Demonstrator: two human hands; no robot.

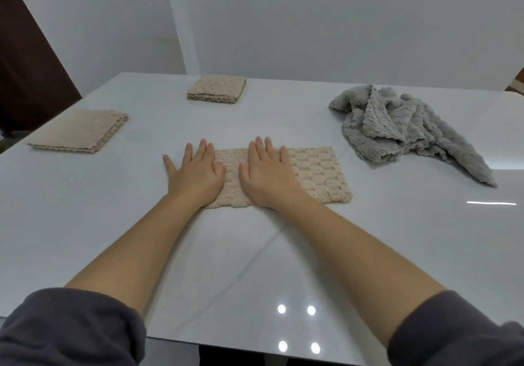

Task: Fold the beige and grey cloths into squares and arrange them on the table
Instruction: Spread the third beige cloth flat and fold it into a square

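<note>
- Both hands lie palm down with straight fingers and grip nothing. The left hand (195,175) presses on the left end of the beige cloth (317,177), its fingers spread and its little finger out past the cloth's edge on the tabletop. The right hand (266,178) rests flat just beside it on the middle of the same cloth, fingers close together. The two thumbs are near each other.
- Under everything is the white table (283,252), glossy, with faint grey veins and four round light spots mirrored near its front edge.
- Behind it stands a plain pale wall (312,25), with a dark brown panel (25,68) at the far left.
- Dark grey sleeves, the left sleeve (71,328) and the right sleeve (459,334), are pushed up, so both forearms are bare.
- On the right of the table lies the grey cloth heap (405,130), fluffy and crumpled, unfolded, one corner trailing toward the front right. I cannot tell how many cloths it holds.
- The beige cloth under the hands lies flat as a wide rectangle in the middle of the table, bobbled in texture, its right part uncovered.
- At the left edge of the table sits the near beige square (82,130), folded in several layers, well apart from the hands.
- Farther back, near the table's far edge, sits the far beige square (217,89), also folded in layers and looking the smallest from here.
</note>
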